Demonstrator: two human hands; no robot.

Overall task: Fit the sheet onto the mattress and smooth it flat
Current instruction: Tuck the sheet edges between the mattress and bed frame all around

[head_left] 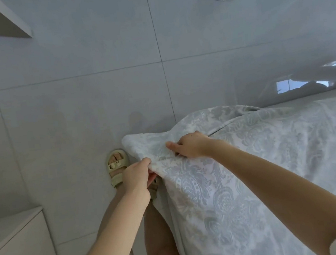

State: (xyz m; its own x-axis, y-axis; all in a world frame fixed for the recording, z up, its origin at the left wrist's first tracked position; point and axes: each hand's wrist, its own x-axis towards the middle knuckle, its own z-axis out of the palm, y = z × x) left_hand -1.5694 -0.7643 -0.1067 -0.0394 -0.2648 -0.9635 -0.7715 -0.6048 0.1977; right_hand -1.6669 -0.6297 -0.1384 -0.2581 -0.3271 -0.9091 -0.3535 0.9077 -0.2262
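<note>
Sheet (pixel 221 184), pale with a blue paisley print, is bunched at its edge in the curled fingers of the left hand (pixel 138 177), and the right hand (pixel 188 146) clutches a fold just beside it. It drapes over the corner of the mattress hidden beneath, near a sandal (pixel 117 167) on grey floor tiles (pixel 75 96).

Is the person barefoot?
No, the foot beside the sheet wears a pale strapped sandal.
</note>
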